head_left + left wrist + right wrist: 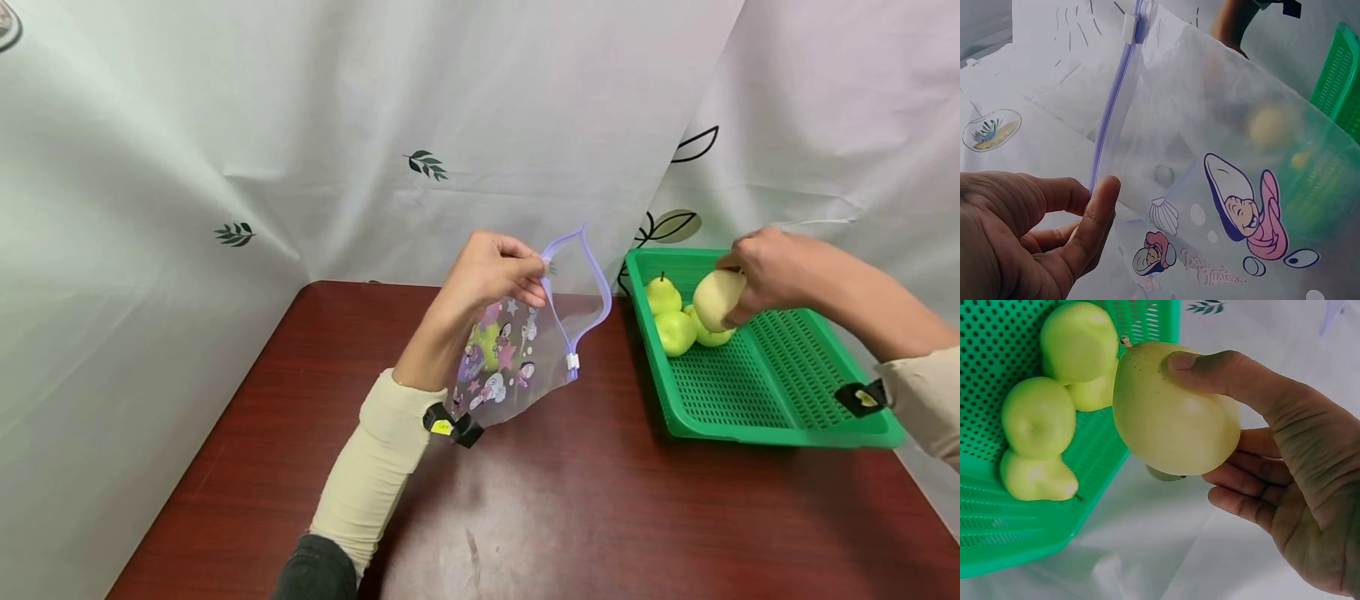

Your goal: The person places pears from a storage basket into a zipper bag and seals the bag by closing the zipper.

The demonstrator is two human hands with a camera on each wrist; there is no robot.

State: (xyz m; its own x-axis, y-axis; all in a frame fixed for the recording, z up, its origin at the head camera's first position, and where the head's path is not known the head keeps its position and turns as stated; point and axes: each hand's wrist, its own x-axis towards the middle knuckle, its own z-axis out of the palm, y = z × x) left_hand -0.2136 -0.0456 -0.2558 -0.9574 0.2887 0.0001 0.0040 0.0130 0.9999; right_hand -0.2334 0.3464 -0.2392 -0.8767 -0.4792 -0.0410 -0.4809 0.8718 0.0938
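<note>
My left hand (534, 279) pinches the purple zipper edge (557, 321) of a translucent bag (525, 358) printed with cartoon figures and holds it above the table, mouth open to the right. In the left wrist view, the thumb and fingers (1094, 212) grip the zipper strip (1113, 119) below its white slider (1130, 28). My right hand (765, 267) grips a pale yellow pear (716, 298) over the far left corner of a green basket (750, 433). In the right wrist view, thumb and fingers curl round the pear (1172, 412).
Three green pears (673, 329) (1038, 419) lie in the basket's (997, 337) far left corner. The dark red table (570, 500) is walled by white leaf-printed cloth (420, 125) at the back and both sides.
</note>
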